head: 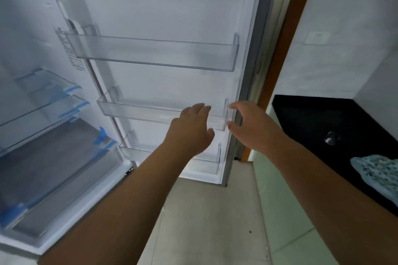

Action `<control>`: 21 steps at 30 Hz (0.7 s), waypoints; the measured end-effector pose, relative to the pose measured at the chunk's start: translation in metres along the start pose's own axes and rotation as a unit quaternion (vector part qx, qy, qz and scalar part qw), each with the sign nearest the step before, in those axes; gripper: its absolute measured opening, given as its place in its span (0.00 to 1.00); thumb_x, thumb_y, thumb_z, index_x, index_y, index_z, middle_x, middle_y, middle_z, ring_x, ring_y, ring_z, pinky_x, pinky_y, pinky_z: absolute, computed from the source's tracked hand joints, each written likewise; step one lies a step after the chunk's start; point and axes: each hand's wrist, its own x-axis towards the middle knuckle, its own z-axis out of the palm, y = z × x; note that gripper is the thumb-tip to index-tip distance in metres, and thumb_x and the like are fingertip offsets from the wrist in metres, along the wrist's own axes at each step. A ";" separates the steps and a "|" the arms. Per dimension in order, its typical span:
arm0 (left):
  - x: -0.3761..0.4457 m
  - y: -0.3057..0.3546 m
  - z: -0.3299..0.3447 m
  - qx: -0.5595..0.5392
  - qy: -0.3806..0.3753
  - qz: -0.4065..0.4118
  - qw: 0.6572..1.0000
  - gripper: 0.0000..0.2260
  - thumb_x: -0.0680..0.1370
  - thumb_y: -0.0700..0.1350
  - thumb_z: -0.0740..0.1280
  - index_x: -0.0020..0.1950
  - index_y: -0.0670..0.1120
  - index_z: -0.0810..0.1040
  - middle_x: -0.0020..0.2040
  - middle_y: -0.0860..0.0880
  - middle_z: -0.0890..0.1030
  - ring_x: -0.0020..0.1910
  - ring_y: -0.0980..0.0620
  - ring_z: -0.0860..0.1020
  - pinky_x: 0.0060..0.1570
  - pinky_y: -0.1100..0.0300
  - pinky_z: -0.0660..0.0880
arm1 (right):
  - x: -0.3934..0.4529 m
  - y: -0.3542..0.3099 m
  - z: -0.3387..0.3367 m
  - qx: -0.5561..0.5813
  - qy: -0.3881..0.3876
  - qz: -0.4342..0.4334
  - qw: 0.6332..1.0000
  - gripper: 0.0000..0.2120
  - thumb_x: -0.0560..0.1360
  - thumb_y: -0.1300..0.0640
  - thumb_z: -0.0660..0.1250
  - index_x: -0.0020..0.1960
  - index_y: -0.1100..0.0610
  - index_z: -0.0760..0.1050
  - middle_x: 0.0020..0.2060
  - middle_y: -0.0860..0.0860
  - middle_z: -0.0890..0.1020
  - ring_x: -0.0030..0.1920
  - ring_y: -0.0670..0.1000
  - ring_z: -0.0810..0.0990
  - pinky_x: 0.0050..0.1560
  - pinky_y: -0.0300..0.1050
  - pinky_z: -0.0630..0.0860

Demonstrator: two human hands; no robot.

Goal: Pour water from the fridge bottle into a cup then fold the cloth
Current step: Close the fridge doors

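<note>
- Both hands, left hand (pixel 195 129) and right hand (pixel 247 123), are reaching open and empty toward the fridge door (pixel 155 13).
- We are seeing no bottle; cup (pixel 332 137) and cloth (pixel 379 173) are sitting along the worktop's (pixel 305 114) right edge.
- We are advising searching the door shelves (pixel 155 54) first.

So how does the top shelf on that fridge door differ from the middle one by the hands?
The top door shelf is wider and sits clear of both hands; the middle door shelf is narrower and partly hidden behind the left hand. The right hand reaches to the middle shelf's right end, nowhere near the top one. Both are clear plastic, and nothing shows in either.
</note>
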 end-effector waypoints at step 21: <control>0.023 0.010 0.055 0.070 0.065 -0.101 0.990 0.30 0.78 0.74 0.53 0.56 0.48 0.73 0.57 0.51 0.77 0.63 0.47 0.72 0.58 0.48 0.74 | 0.071 0.060 0.010 0.219 0.179 -0.058 0.957 0.39 0.73 0.44 0.76 0.75 0.54 0.58 0.67 0.58 0.70 0.51 0.55 0.83 0.47 0.55 0.87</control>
